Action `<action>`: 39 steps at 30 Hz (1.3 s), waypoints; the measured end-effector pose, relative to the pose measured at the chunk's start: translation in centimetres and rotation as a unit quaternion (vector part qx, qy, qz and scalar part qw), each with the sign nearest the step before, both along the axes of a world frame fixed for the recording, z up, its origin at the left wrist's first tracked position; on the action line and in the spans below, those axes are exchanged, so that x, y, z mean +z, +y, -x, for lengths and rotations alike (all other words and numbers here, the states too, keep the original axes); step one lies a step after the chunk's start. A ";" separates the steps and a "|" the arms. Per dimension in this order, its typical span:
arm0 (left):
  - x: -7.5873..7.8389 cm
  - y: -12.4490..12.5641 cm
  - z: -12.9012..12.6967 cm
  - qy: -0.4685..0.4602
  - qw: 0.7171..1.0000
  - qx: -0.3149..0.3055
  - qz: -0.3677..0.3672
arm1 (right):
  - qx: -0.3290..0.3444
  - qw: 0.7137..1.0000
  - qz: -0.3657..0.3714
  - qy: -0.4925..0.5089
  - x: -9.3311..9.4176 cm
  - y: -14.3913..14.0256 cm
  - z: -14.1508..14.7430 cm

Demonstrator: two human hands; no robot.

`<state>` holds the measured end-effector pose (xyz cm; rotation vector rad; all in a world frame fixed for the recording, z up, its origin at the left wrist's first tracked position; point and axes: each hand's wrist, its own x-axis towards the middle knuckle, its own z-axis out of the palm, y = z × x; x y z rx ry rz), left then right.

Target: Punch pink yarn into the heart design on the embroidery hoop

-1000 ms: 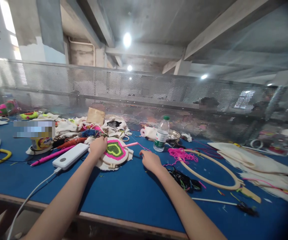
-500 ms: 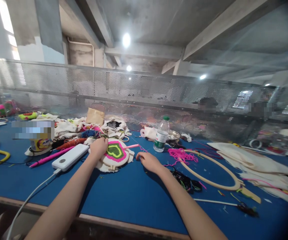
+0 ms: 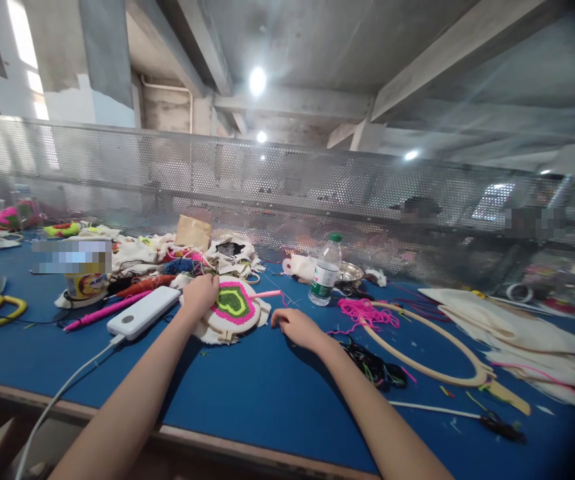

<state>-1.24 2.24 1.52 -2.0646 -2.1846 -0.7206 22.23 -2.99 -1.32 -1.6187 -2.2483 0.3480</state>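
Note:
My left hand (image 3: 201, 295) is closed on the left rim of a small embroidery hoop (image 3: 241, 325). White cloth is stretched in it, with a looped heart in pink, green and yellow (image 3: 234, 301). A pink punch needle (image 3: 267, 294) lies across the hoop's right side, and a thin pink thread trails from its end. My right hand (image 3: 297, 327) rests just right of the hoop, apart from it. Its fingers are loosely bent, with a gap at the fingertips, and nothing shows in them.
A white power bank (image 3: 143, 313) with a cable, a pink pen-like tool (image 3: 107, 311) and yellow-handled scissors (image 3: 4, 310) lie left. Yarn and cloth scraps (image 3: 137, 257) pile behind. A water bottle (image 3: 324, 273), pink yarn (image 3: 367, 315), a large hoop (image 3: 427, 377) and dark yarn (image 3: 374, 363) sit right.
The view has shifted slightly, so everything sits a little further right. Both hands keep nearly the same pose, and the hoop stays under the left hand.

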 end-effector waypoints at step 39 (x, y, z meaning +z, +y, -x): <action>-0.3 0.1 0.0 -0.024 0.999 -0.020 -0.027 | -0.103 0.986 0.050 -0.124 1.1 -2.0 1.2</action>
